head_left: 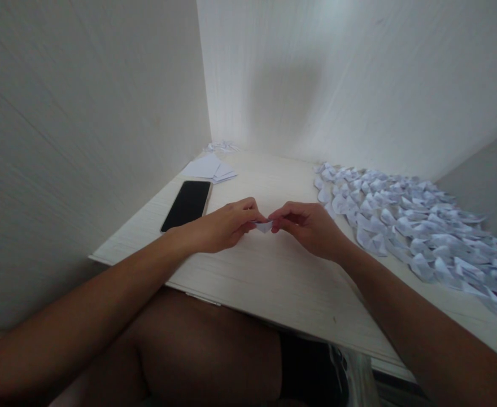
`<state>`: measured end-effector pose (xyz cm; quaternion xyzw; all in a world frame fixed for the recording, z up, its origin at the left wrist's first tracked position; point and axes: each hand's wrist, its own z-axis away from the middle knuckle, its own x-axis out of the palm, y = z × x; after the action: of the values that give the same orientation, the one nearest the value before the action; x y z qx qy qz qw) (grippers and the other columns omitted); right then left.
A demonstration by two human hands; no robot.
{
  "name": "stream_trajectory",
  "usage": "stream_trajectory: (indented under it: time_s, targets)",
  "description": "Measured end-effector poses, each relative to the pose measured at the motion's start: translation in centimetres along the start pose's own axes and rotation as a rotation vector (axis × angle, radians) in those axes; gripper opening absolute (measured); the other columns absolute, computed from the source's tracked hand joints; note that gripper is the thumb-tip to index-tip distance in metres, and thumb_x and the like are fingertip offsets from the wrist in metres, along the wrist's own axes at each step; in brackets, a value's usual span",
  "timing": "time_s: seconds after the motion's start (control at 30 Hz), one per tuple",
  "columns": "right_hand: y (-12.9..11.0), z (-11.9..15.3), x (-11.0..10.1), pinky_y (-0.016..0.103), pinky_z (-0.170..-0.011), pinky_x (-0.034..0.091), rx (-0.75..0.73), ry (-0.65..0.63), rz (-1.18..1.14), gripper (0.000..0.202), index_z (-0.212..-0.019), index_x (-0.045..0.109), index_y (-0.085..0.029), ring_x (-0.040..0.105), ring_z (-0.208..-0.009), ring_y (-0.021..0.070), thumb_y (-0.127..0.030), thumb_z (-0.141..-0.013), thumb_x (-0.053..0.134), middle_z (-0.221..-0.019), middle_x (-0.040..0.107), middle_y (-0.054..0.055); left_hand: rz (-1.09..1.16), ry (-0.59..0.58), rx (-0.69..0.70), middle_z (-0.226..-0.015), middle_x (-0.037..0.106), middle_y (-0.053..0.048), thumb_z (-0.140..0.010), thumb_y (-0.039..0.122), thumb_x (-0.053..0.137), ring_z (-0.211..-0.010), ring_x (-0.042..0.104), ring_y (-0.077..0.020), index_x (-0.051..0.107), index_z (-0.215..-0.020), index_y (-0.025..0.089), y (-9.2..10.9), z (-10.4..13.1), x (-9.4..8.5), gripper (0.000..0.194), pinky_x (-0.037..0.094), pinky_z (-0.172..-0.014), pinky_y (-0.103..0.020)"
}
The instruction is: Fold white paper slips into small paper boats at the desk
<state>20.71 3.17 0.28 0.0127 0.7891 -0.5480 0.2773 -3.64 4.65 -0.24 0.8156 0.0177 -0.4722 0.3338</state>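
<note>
A small folded piece of white paper (264,226) is held between my two hands, over the middle of the pale table (248,282). Its visible part tapers to a point at the bottom. My left hand (234,223) pinches its left end between thumb and fingers. At the right end, the thumb and fingertips of my right hand (303,223) are closed on the same paper. The fingers cover both ends, so its full shape is hidden.
Rows of folded white paper pieces (405,217) spread across the table's right side. A dark-screened phone (187,206) lies left of my hands. Behind it are flat paper sheets (206,167) and paper scraps (222,147) in the corner. Walls (274,73) rise behind and at the left.
</note>
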Motion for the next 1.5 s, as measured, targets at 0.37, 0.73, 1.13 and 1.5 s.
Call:
stream_trajectory:
  time_s: [0.37, 0.73, 1.13, 1.5]
  targets:
    - [-1.2, 0.3, -1.8, 0.024, -0.060, 0.044, 0.207, -0.411, -0.376, 0.030, -0.076, 0.076, -0.018, 0.055, -0.062, 0.0100, -0.046, -0.079, 0.086, -0.065, 0.064, -0.002, 0.656, -0.137, -0.131, -0.083, 0.065, -0.003, -0.099, 0.038, 0.065, -0.078, 0.062, -0.0142, 0.072, -0.090, 0.017, 1.5, -0.1, -1.7, 0.023, 0.052, -0.074, -0.026]
    - [-1.0, 0.4, -0.7, 0.026, -0.057, 0.044, 0.181, -0.253, -0.639, 0.036, -0.073, 0.074, -0.018, 0.055, -0.059, 0.0106, -0.049, -0.072, 0.093, -0.068, 0.068, 0.001, 1.149, 0.144, -0.193, -0.079, 0.070, -0.007, -0.084, 0.052, 0.082, -0.072, 0.064, -0.0140, 0.075, -0.083, 0.013, 2.1, -1.0, 1.0, 0.040, 0.053, -0.066, -0.027]
    - [-1.5, 0.4, -0.3, 0.024, -0.065, 0.050, 0.136, -0.068, -0.802, 0.034, -0.078, 0.073, -0.022, 0.058, -0.065, 0.0098, -0.049, -0.073, 0.093, -0.071, 0.065, -0.002, 1.382, 0.315, -0.359, -0.069, 0.065, -0.002, -0.079, 0.047, 0.089, -0.061, 0.061, -0.0088, 0.069, -0.081, 0.012, 3.6, -1.9, 1.7, 0.040, 0.050, -0.060, -0.021]
    - [-2.0, 0.3, -0.3, 0.022, -0.064, 0.055, 0.129, -0.067, -0.905, 0.035, -0.073, 0.071, -0.021, 0.060, -0.062, 0.0093, -0.047, -0.072, 0.094, -0.069, 0.067, -0.002, 1.389, 0.447, -0.340, -0.072, 0.061, 0.000, -0.078, 0.045, 0.089, -0.066, 0.057, -0.0086, 0.065, -0.081, 0.014, 6.1, -3.0, 2.1, 0.039, 0.051, -0.061, -0.020]
